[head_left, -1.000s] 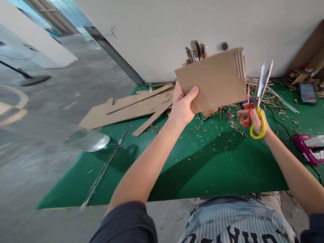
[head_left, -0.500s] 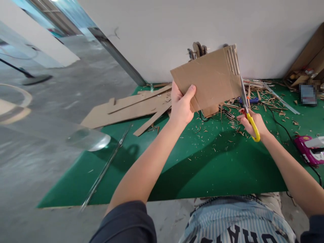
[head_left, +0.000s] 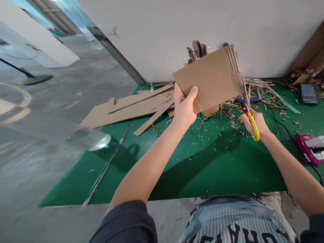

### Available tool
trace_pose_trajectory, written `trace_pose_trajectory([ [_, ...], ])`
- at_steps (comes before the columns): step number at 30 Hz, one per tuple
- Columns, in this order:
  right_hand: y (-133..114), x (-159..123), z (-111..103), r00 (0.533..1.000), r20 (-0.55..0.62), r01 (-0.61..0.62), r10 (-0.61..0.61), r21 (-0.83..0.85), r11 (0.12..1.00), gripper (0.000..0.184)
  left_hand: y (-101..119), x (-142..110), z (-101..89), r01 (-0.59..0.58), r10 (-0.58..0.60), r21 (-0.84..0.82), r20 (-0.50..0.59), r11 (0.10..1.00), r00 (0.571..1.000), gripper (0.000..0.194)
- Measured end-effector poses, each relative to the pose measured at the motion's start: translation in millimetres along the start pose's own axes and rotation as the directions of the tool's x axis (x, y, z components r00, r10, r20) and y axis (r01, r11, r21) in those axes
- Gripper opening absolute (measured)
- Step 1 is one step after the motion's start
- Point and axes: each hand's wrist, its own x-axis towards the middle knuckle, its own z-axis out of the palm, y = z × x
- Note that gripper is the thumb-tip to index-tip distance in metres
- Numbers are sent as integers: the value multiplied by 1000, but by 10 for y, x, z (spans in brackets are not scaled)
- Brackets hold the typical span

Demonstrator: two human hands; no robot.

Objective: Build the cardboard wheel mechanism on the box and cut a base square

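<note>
My left hand (head_left: 184,107) holds up a brown cardboard sheet (head_left: 212,79) by its lower left corner, thumb on the front face. The sheet's top right strip shows bare corrugated ribs. My right hand (head_left: 253,122) grips scissors (head_left: 247,106) with yellow and red handles. Their blades point upward and meet the sheet's right edge near its lower corner. Both hands are raised above a green mat (head_left: 202,168) strewn with small cardboard scraps.
Long cardboard offcuts (head_left: 131,108) lie at the mat's far left. A metal ruler (head_left: 106,168) rests on the left part. A pink glue gun (head_left: 310,150) with a black cord sits at the right. A small cardboard wheel model (head_left: 196,52) stands by the white wall.
The scissors, held apart to the right with blades spread, have swung left and closed against the sheet's right edge. The sheet tilted a little and shifted slightly right.
</note>
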Motion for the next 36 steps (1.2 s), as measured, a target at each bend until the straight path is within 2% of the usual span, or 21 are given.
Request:
trace_pose_trajectory([
  [8, -42, 23, -30, 1000, -22, -16, 14, -103, 995, 71, -10, -18, -18, -20, 20, -9, 0, 1000, 1000, 63],
  [17, -53, 8, -22, 998, -38, -50, 45, -147, 988, 74, 4, -47, 22, 22, -23, -24, -34, 999, 999, 59],
  [20, -21, 5, -8, 1000, -21, -11, 8, -154, 988, 73, 24, -43, 19, 15, -14, 17, -14, 1000, 1000, 61],
  [24, 24, 3, -5, 998, 24, 65, -64, -81, 995, 68, 37, -61, 35, 4, -5, 35, 23, 999, 1000, 62],
  [29, -3, 2, -18, 999, -22, -40, 38, -117, 992, 70, 36, -98, 63, 21, -21, 11, 32, 1000, 999, 63],
  [36, -36, -13, 1, 997, -7, -71, 71, -97, 993, 74, -23, -81, 56, 35, -35, -5, 3, 999, 999, 68],
])
